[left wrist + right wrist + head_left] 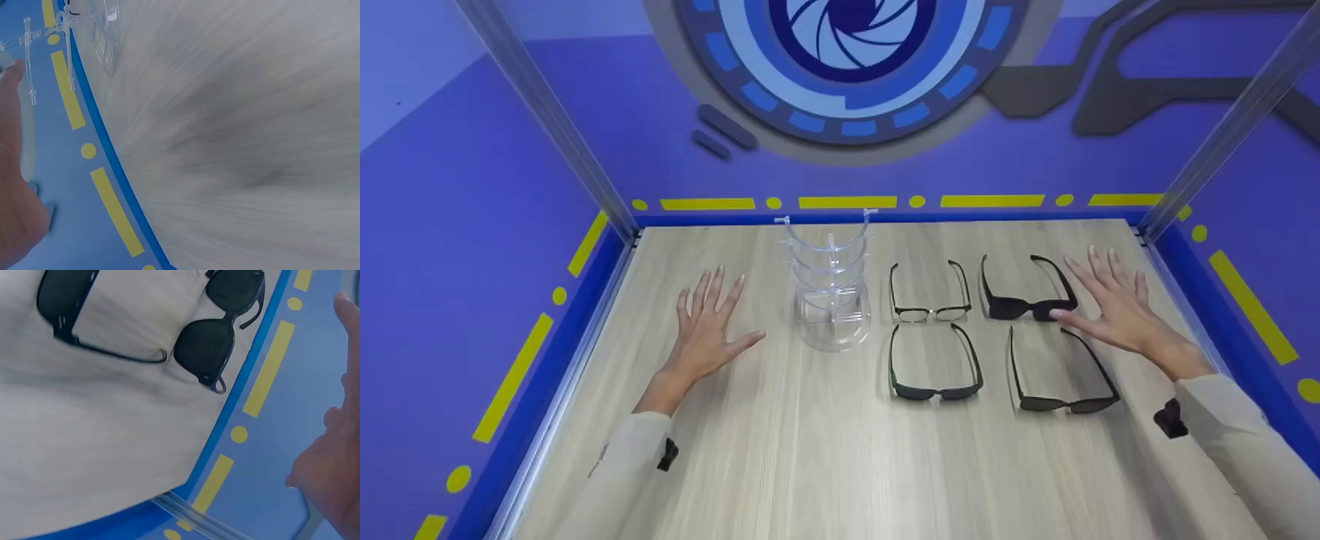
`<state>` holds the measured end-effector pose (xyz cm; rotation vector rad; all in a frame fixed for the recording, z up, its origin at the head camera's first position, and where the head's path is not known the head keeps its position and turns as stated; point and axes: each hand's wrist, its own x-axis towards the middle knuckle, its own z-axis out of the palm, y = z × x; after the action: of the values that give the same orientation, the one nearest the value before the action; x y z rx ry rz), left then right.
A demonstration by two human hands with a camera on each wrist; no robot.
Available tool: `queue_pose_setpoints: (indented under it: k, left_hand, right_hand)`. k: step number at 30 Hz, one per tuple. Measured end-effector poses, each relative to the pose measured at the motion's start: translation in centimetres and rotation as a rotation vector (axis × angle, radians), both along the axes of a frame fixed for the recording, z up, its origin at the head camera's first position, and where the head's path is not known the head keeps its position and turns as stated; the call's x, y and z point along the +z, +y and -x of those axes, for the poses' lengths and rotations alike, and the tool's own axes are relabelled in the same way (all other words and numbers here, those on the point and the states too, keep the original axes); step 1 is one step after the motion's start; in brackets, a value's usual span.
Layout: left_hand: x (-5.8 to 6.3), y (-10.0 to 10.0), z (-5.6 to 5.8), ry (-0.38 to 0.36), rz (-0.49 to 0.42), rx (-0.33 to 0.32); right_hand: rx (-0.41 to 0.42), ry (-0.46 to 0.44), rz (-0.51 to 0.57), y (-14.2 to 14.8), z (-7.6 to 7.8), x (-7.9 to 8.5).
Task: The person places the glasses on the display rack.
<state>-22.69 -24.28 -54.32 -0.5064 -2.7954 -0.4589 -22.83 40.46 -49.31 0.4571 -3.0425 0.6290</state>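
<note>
My left hand (706,330) is spread over the left of the table, fingers straight, holding nothing. To its right stands a clear plastic glasses stand (834,300) with several curved tiers and no glasses on it. My right hand (1117,311) is spread at the right, its thumb overlapping the black sunglasses (1011,308) in the head view. Clear-lensed glasses (913,315) lie left of those. In the nearer row are dark glasses with a greenish temple (915,393) and another dark pair (1039,405). All four arms-open pairs have their lenses toward me.
The wooden table (825,465) is bounded by blue panels with yellow marks at the back (847,202) and both sides. Metal posts rise at the back left (562,135) and back right (1222,120) corners.
</note>
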Motion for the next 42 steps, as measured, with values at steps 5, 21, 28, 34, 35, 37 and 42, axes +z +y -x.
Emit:
queue_pose_setpoints:
  k: [5,21,28,34,35,37,42]
  left_hand:
    - [-0.5,0.7,-0.8,-0.005,-0.05,-0.009]
    - [-1.8,3.3,-1.9,-0.021,-0.2,-0.095]
    - [-2.0,4.7,-2.0,-0.063,-0.293,-0.135]
    - [-2.3,6.0,-2.5,-0.118,-0.346,-0.156]
    - [-2.3,6.3,-2.6,-0.131,-0.348,-0.159]
    - [-2.4,6.8,-2.6,-0.158,-0.359,-0.165]
    - [-2.5,8.0,-2.4,-0.205,-0.393,-0.175]
  right_hand:
    - [-0.012,-0.049,0.071,-0.3,-0.6,-0.5]
    - [0.008,-0.159,0.321,-0.5,-3.0,-1.0]
    - [-0.008,-0.208,0.35,-0.9,-3.7,-1.1]
    - [0.04,-0.257,0.454,-1.0,-4.5,-1.5]
    - [0.044,-0.264,0.463,-1.0,-4.7,-1.6]
    - [0.049,-0.278,0.473,-1.1,-5.0,-1.7]
    - [0.059,-0.297,0.514,-1.2,-5.3,-1.8]
